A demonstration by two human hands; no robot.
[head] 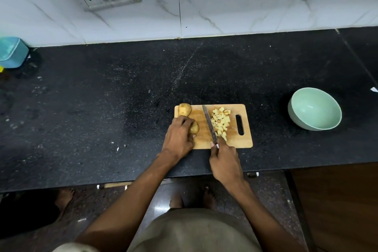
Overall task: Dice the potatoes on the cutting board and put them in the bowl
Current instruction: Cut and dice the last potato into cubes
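On the cutting board (246,141), the left hand (180,137) has its grip curled round a whole potato (194,128), and another potato (184,109) sits at the far left corner. The right hand (224,161) grips a knife (209,122) lying beside the pile of diced pieces (221,121). The green bowl (315,108) stands well apart on the dark desk (102,98).

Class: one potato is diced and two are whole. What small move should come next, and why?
Probably draw the potato under the left hand to mid-board and halve it with the knife in the right hand; the diced pieces sit aside, and the bowl is empty.
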